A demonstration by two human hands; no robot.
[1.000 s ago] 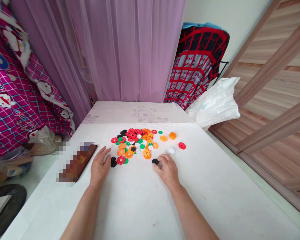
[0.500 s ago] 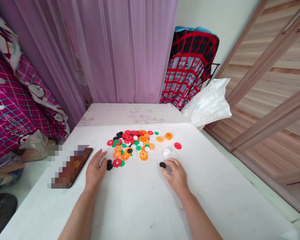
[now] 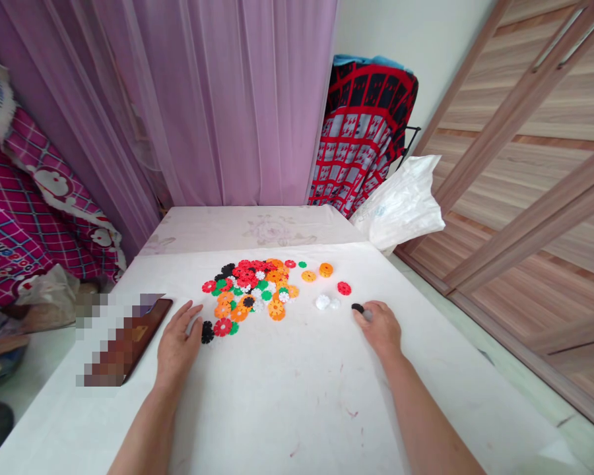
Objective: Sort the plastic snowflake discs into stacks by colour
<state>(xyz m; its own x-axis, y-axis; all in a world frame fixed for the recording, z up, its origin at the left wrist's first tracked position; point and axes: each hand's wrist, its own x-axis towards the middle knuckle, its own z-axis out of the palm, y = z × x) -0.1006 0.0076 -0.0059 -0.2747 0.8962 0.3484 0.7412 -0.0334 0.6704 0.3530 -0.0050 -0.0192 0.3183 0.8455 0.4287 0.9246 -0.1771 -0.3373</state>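
Between the thumb and fingers of my right hand (image 3: 383,328) is a black notched disc (image 3: 358,308), held over the right part of the white-covered table. My left hand (image 3: 179,340) lies with fingers apart at the left of the pile, its thumb beside another black disc (image 3: 207,332). The pile of notched plastic discs (image 3: 245,278) mixes red, orange, green, white and black pieces. White discs (image 3: 323,302), a red disc (image 3: 344,288) and orange discs (image 3: 325,270) lie apart between the pile and my right hand.
A brown phone case or wallet (image 3: 141,336), partly pixelated, lies left of my left hand. A white plastic bag (image 3: 400,204) hangs at the table's far right corner. Purple curtains (image 3: 237,105) stand behind the table, a wooden wardrobe (image 3: 525,178) to the right.
My right hand has moved to the right with the black disc, past the white discs. My left hand stays by the pile. The whole view has shifted slightly.
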